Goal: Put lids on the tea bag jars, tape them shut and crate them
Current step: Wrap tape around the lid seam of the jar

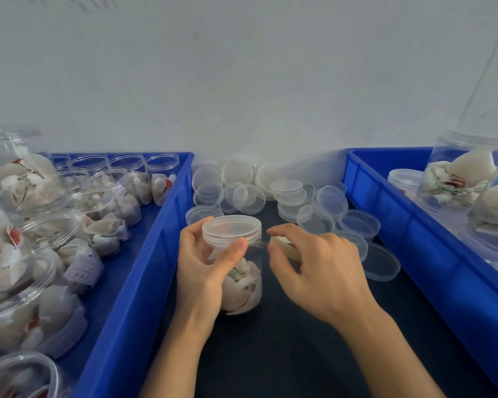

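Dark matte tabletop under a pale wall; on it I see the jar [240,285], clear plastic, round, packed with white tea bags, its ribbed lid [232,228] on. My left hand [202,271] curls around it, thumb pressed on clear tape [256,245] at the lid's edge. My right hand [311,271] pinches the tape roll [285,247]. Loose lids [288,191] pile behind. Blue crates, left [144,271] and right [431,254], flank it, holding more jars.

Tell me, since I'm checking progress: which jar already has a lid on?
The jar held in the left hand on the dark table between the crates; the jars in the left crate stand open.
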A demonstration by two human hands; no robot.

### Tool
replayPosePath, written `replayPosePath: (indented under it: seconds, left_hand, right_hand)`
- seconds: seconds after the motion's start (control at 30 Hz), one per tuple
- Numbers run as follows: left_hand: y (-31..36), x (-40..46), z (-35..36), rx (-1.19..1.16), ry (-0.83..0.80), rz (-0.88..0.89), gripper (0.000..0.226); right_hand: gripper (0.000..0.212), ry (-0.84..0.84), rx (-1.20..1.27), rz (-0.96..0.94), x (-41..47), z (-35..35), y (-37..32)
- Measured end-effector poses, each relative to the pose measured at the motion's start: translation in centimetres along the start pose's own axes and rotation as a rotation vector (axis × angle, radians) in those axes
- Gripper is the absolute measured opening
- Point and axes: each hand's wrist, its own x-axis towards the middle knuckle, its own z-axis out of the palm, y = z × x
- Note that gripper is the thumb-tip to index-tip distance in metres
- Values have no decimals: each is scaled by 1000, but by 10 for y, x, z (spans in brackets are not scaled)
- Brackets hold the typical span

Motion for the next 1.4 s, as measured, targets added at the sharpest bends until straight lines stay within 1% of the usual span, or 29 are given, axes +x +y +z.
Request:
replayPosePath:
  seconds: [0.17,0.3,0.37,0.47,0.57,0.67,0.73,0.83,0.93,1.0,1.07,1.1,1.13,1.2,1.27,1.33,1.4]
  left_hand:
    - [1,-1,-1,-27,-69,-39,78]
    - [0,0,-1,-53,-111,-96,70]
    - [0,0,-1,-51,-144,-123,63]
    - [1,-1,-3,-45,-175,-163,72]
    - [2,-1,-5,-56,-187,-203,67]
    - [0,-1,-8,-89,-204,-250,56]
    - [-2,-1,-10,-102,-213,-259,55]
    - [-5,0,-11,-118,-226,-259,58]
    - [-5,-1,-7,-58,-214,-208,64]
    - [-1,-3,-2,80,-180,-119,64]
    - [3,-4,1,245,-56,17,53]
    - [5,-6,2,279,-8,80,46]
    - [6,-7,2,298,7,117,40]
    - [8,-11,3,328,-36,118,42]
    - [6,-12,6,330,-109,106,51]
    - [5,-12,9,327,-131,108,60]
    - [3,-10,11,321,-111,128,56]
  right_hand:
    - [50,-7,27,26,0,-2,3]
    - [53,-94,83,74,2,-3,5]
    - [48,-132,121,98,3,-4,6]
    - [39,-184,162,125,4,-6,9]
    - [32,-235,184,129,5,-7,11]
    - [38,-287,204,115,5,-7,12]
    - [41,-319,227,102,5,-7,13]
    - [39,-335,245,79,4,-8,11]
    - [40,-306,227,87,3,-10,9]
    - [42,-261,196,95,2,-10,7]
    - [45,-193,131,81,0,-8,3]
    - [47,-148,82,57,-1,-5,0]
    - [48,-97,30,31,-2,-2,-4]
    - [49,-13,-55,-1,-3,2,-10]
    - [47,32,-86,-16,-2,4,-15]
    - [43,31,-83,-17,-3,5,-18]
    - [34,28,-21,-8,-4,6,-18]
